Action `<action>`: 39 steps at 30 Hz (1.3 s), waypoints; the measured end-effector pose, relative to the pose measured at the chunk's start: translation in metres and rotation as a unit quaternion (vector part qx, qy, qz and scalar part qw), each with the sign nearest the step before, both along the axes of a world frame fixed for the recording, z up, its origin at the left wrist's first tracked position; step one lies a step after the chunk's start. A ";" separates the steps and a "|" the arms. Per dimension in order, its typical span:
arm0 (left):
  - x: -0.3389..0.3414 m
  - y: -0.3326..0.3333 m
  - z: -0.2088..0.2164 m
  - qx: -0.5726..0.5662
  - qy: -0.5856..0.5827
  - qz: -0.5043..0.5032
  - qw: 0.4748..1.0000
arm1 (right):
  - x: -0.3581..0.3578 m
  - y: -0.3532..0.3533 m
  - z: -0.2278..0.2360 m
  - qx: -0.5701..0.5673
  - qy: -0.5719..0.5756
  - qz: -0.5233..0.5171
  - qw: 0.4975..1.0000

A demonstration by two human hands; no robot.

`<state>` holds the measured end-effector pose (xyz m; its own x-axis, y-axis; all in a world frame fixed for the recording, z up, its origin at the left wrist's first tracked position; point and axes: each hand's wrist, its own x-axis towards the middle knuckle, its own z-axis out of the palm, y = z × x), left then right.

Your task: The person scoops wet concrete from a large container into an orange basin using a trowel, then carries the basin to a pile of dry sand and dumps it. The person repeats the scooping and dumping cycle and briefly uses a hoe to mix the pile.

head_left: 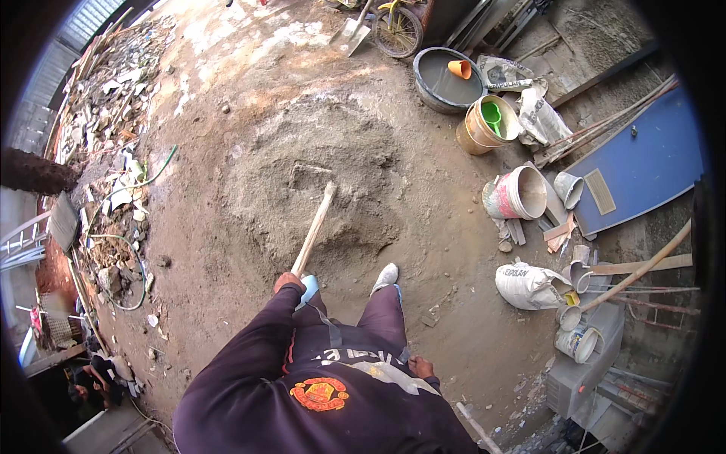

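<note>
My left hand (289, 283) is wrapped round the pale wooden handle of a hoe (314, 231). The handle slants up and away to a mound of grey sand-like mix (265, 166), where the blade is mostly covered, only a straight edge showing. My right hand (421, 367) is down by my right hip with its fingers curled in; whatever it may hold is hidden. Both feet are at the near side of the mound, and one light shoe (386, 278) shows plainly.
At the right stand a black tub of water (431, 98) with an orange cup, a bucket with a green scoop (470, 130), a stained white bucket (508, 193) and a white sack (529, 286). Rubble (121, 91) and a green hose (142, 280) lie left. A shovel (350, 36) is at the back.
</note>
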<state>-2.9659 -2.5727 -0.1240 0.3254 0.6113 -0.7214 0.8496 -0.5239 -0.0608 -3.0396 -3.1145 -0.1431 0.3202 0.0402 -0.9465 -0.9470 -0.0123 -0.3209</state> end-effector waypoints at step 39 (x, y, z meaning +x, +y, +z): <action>-0.032 -0.052 -0.076 -0.218 -0.379 0.531 0.726 | 0.230 0.747 -0.043 0.078 -0.376 0.541 0.748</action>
